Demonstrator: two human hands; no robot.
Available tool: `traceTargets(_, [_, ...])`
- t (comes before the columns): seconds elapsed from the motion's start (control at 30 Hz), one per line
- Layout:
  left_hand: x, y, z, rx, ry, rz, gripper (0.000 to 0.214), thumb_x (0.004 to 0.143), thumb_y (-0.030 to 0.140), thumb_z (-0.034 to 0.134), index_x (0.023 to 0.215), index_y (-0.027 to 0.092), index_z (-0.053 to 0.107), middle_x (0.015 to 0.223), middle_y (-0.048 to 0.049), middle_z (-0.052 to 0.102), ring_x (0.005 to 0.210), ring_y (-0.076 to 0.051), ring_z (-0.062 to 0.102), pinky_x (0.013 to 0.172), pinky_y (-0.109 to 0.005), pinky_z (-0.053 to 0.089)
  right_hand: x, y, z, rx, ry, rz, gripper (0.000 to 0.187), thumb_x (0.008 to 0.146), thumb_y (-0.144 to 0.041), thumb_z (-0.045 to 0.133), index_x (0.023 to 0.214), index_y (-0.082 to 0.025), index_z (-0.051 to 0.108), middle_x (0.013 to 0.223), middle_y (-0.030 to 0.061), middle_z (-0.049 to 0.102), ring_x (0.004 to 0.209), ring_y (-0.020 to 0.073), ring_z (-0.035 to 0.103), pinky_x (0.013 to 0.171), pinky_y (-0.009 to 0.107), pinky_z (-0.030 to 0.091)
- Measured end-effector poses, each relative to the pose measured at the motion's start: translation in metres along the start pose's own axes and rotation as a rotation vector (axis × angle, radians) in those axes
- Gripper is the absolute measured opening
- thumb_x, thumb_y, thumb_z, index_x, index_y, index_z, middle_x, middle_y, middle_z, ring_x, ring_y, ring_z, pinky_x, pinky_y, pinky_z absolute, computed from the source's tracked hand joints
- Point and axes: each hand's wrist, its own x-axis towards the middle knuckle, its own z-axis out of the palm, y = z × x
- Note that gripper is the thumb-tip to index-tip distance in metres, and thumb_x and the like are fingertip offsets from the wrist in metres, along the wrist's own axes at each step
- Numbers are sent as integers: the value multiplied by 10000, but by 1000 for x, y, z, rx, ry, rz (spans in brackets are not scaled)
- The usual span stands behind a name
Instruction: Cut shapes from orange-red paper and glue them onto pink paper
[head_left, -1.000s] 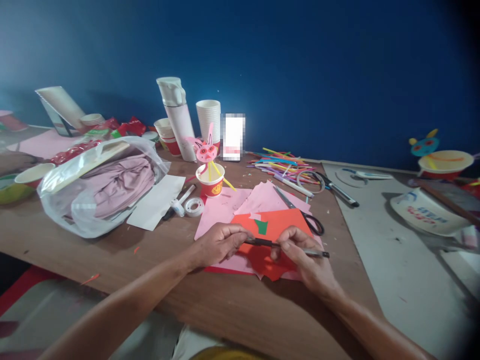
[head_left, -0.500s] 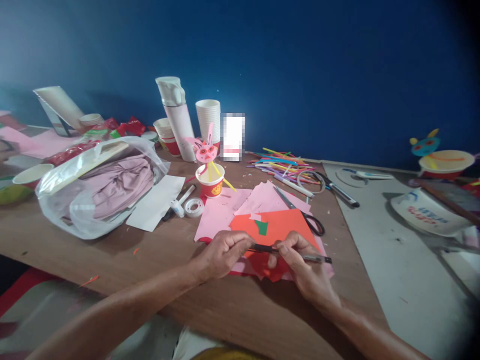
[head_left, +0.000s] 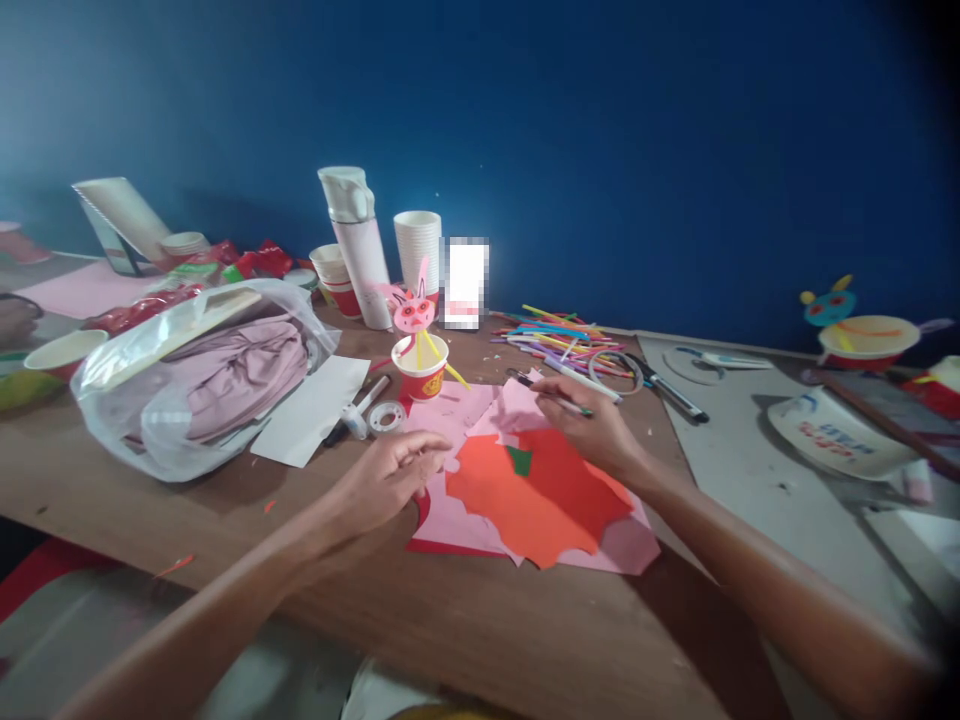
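Note:
My right hand (head_left: pixel 589 425) is closed around a dark pen (head_left: pixel 570 403), above the far part of the paper. Beneath it lies a sheet of orange paper (head_left: pixel 525 510) with a jagged near edge, and a small green scrap (head_left: pixel 519 460) rests on top. Pink paper (head_left: pixel 628 545) spreads under the orange sheet. My left hand (head_left: pixel 397 470), fingers loosely stretched, hovers at the paper's left edge and holds nothing. A paper cup (head_left: pixel 421 372) with a pink rabbit-like face (head_left: pixel 414 312) stands beyond. The scissors are hidden by my right hand and arm.
A tape roll (head_left: pixel 387 418), glue stick (head_left: pixel 354 420) and white card (head_left: pixel 311 410) lie left. A clear bag (head_left: pixel 150 440) holds folded cloth. Behind are a flask (head_left: pixel 364 270), stacked cups (head_left: pixel 418 245) and colourful sticks (head_left: pixel 555 335). A utility knife (head_left: pixel 679 392) lies right. Another person's hand (head_left: pixel 16 322) shows far left.
My hands have parted: the left let go of the pen and moved left, while the right carried the pen up and away. The orange paper now shows more fully.

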Motion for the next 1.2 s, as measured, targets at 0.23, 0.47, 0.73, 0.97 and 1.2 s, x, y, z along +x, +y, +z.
traceTargets(0.23, [-18,-11,4,-34,-37,-72,308,825,346,467,996,145,625,640,5,581,547,-96,502,504,-191,383,55,11,42,-226,-69,-92,462,755,6,385,1159,-146,550,1178,147,586,1054,294,534,844,418,381])
traceTargets(0.47, [-29,-13,2,-103,16,-158,285,817,329,472,979,133,601,555,30,533,461,-77,459,430,-174,345,-8,-33,27,-293,-184,-172,213,863,-196,457,951,-189,651,949,75,675,880,226,594,791,351,397])
traceTargets(0.73, [-39,-18,13,-257,-30,-205,348,840,387,463,1063,132,541,708,-18,608,446,-53,465,418,-171,371,-59,-22,16,-434,-165,-150,425,848,-365,508,1221,-161,515,1241,117,546,1131,278,483,933,419,344])
traceTargets(0.97, [-32,-11,3,-571,-64,-336,478,808,294,557,1232,152,387,1328,-179,423,800,-178,626,473,-243,494,-71,-6,11,-480,-167,-118,539,838,-495,467,1262,-163,467,1291,119,508,1172,296,441,947,453,319])
traceTargets(1.2, [-14,-2,1,-814,-134,-512,339,788,158,574,1093,74,452,1175,-219,546,770,-184,645,476,-231,500,-81,1,18,-416,-120,-134,488,840,-461,485,1229,-167,487,1270,104,531,1168,278,439,971,437,280])
